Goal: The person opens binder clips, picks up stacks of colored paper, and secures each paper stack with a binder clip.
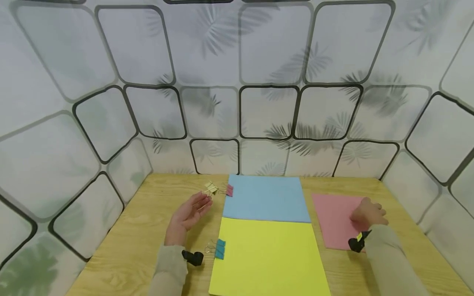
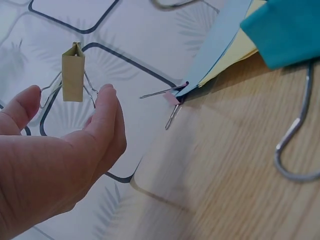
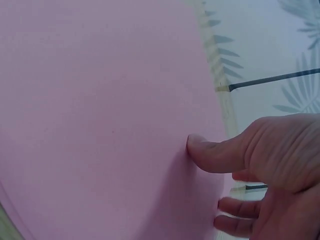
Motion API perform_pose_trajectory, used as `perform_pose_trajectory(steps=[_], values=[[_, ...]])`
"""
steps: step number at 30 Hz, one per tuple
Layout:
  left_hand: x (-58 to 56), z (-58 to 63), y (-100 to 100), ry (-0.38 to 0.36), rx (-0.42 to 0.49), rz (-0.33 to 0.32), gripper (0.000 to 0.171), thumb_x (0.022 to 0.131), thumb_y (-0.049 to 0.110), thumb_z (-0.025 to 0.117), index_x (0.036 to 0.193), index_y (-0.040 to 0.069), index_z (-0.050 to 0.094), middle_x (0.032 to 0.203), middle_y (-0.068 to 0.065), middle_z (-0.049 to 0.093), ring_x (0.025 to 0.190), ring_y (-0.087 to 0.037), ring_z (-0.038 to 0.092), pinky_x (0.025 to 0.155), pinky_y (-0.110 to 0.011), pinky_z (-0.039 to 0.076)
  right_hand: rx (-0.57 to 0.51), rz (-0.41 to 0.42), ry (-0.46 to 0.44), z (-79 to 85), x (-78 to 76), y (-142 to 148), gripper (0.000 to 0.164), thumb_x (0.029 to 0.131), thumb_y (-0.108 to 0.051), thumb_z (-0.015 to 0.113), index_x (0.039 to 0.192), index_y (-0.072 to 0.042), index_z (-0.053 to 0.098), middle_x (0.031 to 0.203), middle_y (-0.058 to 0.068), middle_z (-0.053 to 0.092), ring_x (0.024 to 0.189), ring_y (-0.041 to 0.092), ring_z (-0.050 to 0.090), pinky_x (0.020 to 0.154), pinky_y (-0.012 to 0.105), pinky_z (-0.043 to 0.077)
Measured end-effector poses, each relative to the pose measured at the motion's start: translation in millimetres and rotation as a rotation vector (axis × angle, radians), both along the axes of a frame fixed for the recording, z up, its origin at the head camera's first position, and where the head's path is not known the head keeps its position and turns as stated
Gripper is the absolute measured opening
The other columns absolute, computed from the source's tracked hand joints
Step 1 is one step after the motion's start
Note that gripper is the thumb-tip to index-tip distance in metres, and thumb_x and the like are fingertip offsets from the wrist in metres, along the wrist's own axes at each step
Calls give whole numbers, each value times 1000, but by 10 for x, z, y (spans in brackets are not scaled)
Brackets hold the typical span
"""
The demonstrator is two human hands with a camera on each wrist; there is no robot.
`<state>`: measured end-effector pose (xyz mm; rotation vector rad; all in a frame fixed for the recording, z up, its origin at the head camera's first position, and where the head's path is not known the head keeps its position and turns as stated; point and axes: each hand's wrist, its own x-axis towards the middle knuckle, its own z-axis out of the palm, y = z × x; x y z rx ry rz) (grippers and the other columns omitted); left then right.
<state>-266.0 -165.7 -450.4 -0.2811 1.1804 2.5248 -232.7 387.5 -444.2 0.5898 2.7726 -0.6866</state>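
Observation:
In the left wrist view, my left hand [image 1: 190, 211] pinches a gold binder clip [image 2: 73, 77] by its wire handles, thumb on one side and fingers on the other. The clip's body points away from the palm. On the right, my right hand [image 1: 368, 211] is at the right edge of the pink paper [image 1: 335, 218]. Its thumb [image 3: 210, 154] lies on top of the sheet and the fingers curl at the edge. The paper lies flat on the table [image 1: 140, 230].
Between the hands lie blue paper [image 1: 266, 199] and yellow paper [image 1: 270, 257]. A pink binder clip [image 1: 229, 190] grips the blue paper's left edge, a teal binder clip [image 1: 220, 249] the yellow one's. Patterned fabric walls [image 1: 266, 111] enclose the table's back and sides.

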Motion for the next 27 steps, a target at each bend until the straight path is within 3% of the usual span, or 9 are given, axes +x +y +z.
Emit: perform_pose_trajectory(steps=[4,15,19,23,27], values=[[13,-5,25,27,-33,-15,14,104,16,53,106,6,63,106,-9,66,104,-22,66,105,-35,45,-12,-102,-11,56,49,-42,81,85,-23,63,131,25,16,121,60,19,112,69,26,90,74,34],[48,56,17,51,-107,-24,16,104,15,54,115,5,61,102,-5,67,101,-19,67,97,-29,51,-65,-105,-80,61,83,110,115,87,-45,70,140,29,1,128,62,6,120,74,15,93,76,30],[59,87,15,67,-103,-39,22,104,15,54,121,3,58,104,-6,67,101,-19,66,98,-29,51,-70,-114,-97,36,57,184,117,83,-49,73,139,30,6,127,63,7,120,74,15,94,75,31],[81,115,30,80,-109,-47,16,104,15,52,109,7,65,104,-6,66,100,-18,66,98,-29,50,-70,-140,-113,-2,68,233,117,82,-52,74,134,31,11,123,60,17,115,69,25,94,69,35],[89,119,37,83,-114,-41,17,105,15,52,101,10,68,104,-6,66,99,-18,66,97,-28,51,-108,-159,-97,6,101,226,121,82,-48,76,135,31,0,125,60,14,118,69,24,98,68,34]])
